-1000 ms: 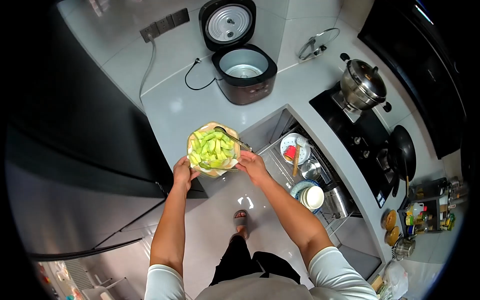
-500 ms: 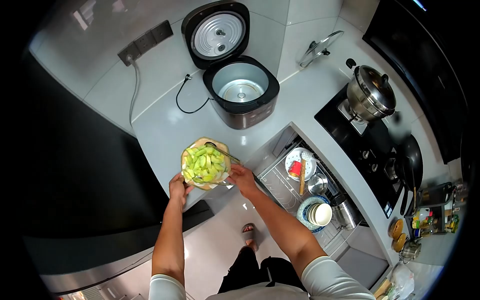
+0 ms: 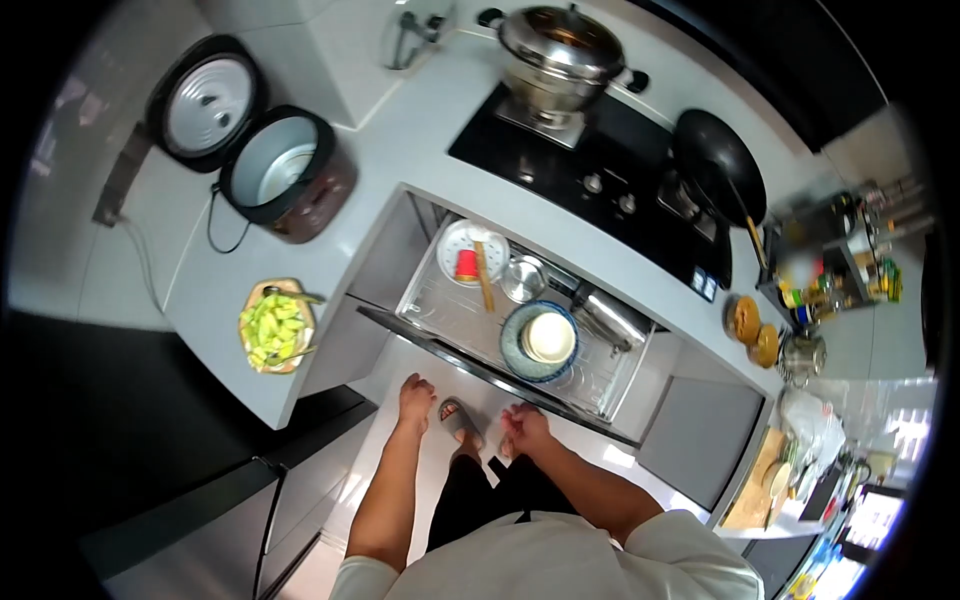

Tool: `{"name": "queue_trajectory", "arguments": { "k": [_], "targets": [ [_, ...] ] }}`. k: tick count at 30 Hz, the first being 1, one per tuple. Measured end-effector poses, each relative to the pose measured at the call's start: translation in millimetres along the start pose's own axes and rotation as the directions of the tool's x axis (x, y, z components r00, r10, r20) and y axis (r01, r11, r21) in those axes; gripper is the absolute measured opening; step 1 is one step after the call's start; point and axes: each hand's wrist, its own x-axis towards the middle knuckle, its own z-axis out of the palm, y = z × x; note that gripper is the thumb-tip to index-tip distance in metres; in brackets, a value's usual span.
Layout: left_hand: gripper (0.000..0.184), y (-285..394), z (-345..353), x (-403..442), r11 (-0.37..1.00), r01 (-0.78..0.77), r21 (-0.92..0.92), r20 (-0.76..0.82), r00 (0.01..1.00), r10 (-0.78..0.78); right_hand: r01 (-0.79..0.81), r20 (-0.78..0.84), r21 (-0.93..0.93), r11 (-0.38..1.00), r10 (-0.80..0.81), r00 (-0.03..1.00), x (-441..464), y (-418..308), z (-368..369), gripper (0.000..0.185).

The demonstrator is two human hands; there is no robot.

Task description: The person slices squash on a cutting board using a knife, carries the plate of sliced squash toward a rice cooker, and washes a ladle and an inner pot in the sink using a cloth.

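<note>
My left hand (image 3: 415, 402) hangs free over the floor in front of the pulled-out drawer (image 3: 440, 345), fingers loosely apart with nothing in them. Near the drawer's front edge is my right hand (image 3: 526, 430), also without anything, its fingers loosely bent and a little blurred. Inside the drawer are a white plate with holes (image 3: 455, 240), a red item (image 3: 466, 265), a wooden stick (image 3: 485, 278), a metal bowl (image 3: 523, 279) and cream bowls (image 3: 549, 338) stacked on a blue-rimmed plate (image 3: 516, 352). Cut green pieces (image 3: 275, 325) lie on a wooden board (image 3: 246, 318) on the left counter.
An open rice cooker (image 3: 290, 185) stands behind the board. The black hob (image 3: 560, 170) carries a lidded steel pot (image 3: 560, 75) and a wok (image 3: 715, 165). Bottles (image 3: 815, 295) and brown-topped jars (image 3: 750, 325) line the right counter. A glass lid (image 3: 415, 38) leans at the back wall.
Both hands have let go of the board of green pieces, which now rests on the counter. They have moved right, in front of the drawer, and the view has turned right.
</note>
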Motion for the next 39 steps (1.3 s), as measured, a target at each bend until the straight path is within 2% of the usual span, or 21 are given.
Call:
{"name": "queue_trajectory", "arguments": {
  "k": [1,2,4,5,6,8,9,12,16,22,23,24,26,28,30,31,33,34,36,37,39],
  "targets": [
    [0.040,-5.2,23.7,-5.0,0.993,0.089,0.076,0.001,0.996,-0.090,-0.006,0.035,0.137,0.990,0.001,0.999,-3.4,-5.4,-21.4,0.037],
    [0.044,-11.2,45.0,-6.4,0.973,0.176,0.151,-0.004,0.984,-0.177,-0.011,0.022,0.169,0.986,0.007,1.000,-10.6,-9.4,-29.1,0.037],
    [0.049,-19.5,65.8,6.6,0.949,0.101,0.300,0.235,0.956,-0.176,-0.081,0.146,0.145,0.986,0.060,0.987,-27.5,-24.1,-21.6,0.043],
    [0.055,-28.3,95.8,9.7,0.948,0.174,0.266,0.116,0.971,-0.210,-0.069,0.146,0.121,0.990,0.051,0.988,-15.0,-31.5,-33.1,0.043],
    [0.055,-18.5,95.3,14.0,0.941,0.195,0.278,0.104,0.967,-0.231,-0.069,0.134,0.159,0.985,0.048,0.990,-25.8,-32.2,-25.5,0.043],
    [0.058,-6.3,102.0,16.3,0.893,0.144,0.426,0.144,0.964,-0.224,-0.016,0.181,0.072,0.997,0.003,0.983,-37.1,-50.4,-20.7,0.043],
    [0.058,1.2,111.9,15.0,0.883,0.136,0.449,0.155,0.962,-0.227,-0.030,0.233,0.032,0.999,0.021,0.972,-34.7,-61.5,-22.5,0.052],
    [0.063,4.4,145.4,19.0,0.885,0.139,0.444,0.138,0.965,-0.221,0.018,0.286,0.010,1.000,-0.020,0.958,-15.9,-96.4,-29.0,0.052],
    [0.065,24.4,190.2,31.5,0.850,0.119,0.513,0.159,0.960,-0.231,0.100,0.217,0.028,0.995,-0.104,0.971,1.5,-129.7,-27.0,0.052],
    [0.060,38.2,254.5,45.6,0.818,0.094,0.567,0.174,0.958,-0.230,0.291,-0.018,0.158,0.944,-0.292,0.956,-26.7,-198.3,-71.1,0.053],
    [0.034,32.8,263.6,43.7,0.850,0.054,0.524,0.182,0.968,-0.174,0.336,-0.093,0.128,0.933,-0.326,0.941,-31.4,-207.3,-82.6,0.054],
    [0.034,28.0,272.9,41.0,0.843,0.045,0.535,0.208,0.961,-0.183,0.376,-0.167,0.098,0.921,-0.357,0.919,-40.3,-217.5,-92.1,0.055],
    [0.031,18.7,289.0,34.1,0.843,0.052,0.535,0.222,0.954,-0.199,0.399,-0.224,0.170,0.901,-0.359,0.906,-59.6,-230.0,-112.8,0.058],
    [0.056,-9.1,296.7,38.9,0.780,-0.005,0.626,0.333,0.906,-0.261,0.437,-0.304,0.193,0.879,-0.370,0.878,-79.3,-233.3,-135.1,0.055],
    [0.059,-26.2,324.5,-20.5,0.713,-0.043,0.700,0.359,0.884,-0.299,0.480,-0.340,0.240,0.844,-0.390,0.856,-94.2,-224.3,-163.5,0.052],
    [0.059,-45.8,337.2,-41.5,0.690,-0.071,0.721,0.397,0.858,-0.327,0.503,-0.353,0.263,0.824,-0.403,0.844,-104.4,-217.5,-180.2,0.048],
    [0.058,-85.9,358.4,-84.6,0.636,-0.205,0.744,0.558,0.714,-0.423,0.532,-0.424,0.317,0.785,-0.385,0.820,-139.6,-207.8,-208.8,0.043],
    [0.058,-109.0,374.3,-109.4,0.616,-0.239,0.750,0.582,0.681,-0.444,0.531,-0.441,0.343,0.775,-0.366,0.819,-158.4,-203.6,-221.6,0.039],
    [0.049,-157.3,402.9,-176.8,0.484,-0.521,0.703,0.711,0.516,-0.478,0.574,-0.510,0.377,0.726,-0.355,0.784,-197.6,-190.0,-259.6,0.032],
    [0.049,-178.1,415.5,-215.4,0.474,-0.551,0.687,0.725,0.479,-0.494,0.602,-0.520,0.374,0.705,-0.378,0.766,-219.7,-180.3,-284.8,0.031],
    [0.046,-201.0,449.8,-317.3,0.438,-0.632,0.639,0.720,0.291,-0.630,0.656,-0.553,0.383,0.651,-0.407,0.727,-257.3,-165.9,-343.4,0.030]
  ]
}}
